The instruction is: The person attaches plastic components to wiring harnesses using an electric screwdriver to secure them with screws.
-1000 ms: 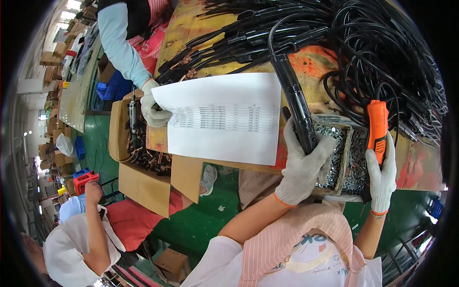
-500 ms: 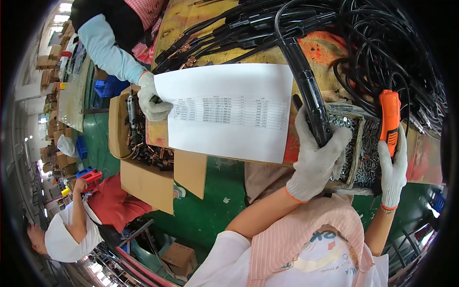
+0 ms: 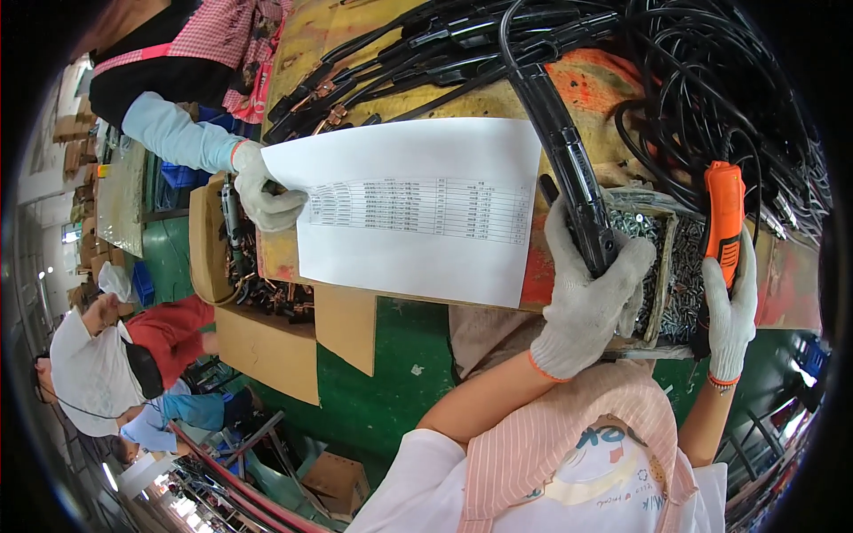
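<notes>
My left hand [image 3: 593, 298], in a white knit glove, grips a long black clamp handle [image 3: 569, 173] with a black cable running from its far end. My right hand [image 3: 730, 311], also gloved, holds an orange power screwdriver [image 3: 724, 213] upright just right of it. Both hands hover over a shallow box of silver screws [image 3: 668, 266]. A white printed sheet [image 3: 418, 209] lies on the bench to the left, touched by a co-worker's gloved hand [image 3: 262, 191].
A heap of black cables [image 3: 737, 89] covers the bench's far right. More black clamp handles [image 3: 382, 62] lie in a row at the back. An open cardboard box [image 3: 253, 311] of parts stands at the left. Other people sit lower left.
The co-worker's hand and the sheet have shifted right and nearer in the picture. My two hands keep the same hold on the handle and the screwdriver.
</notes>
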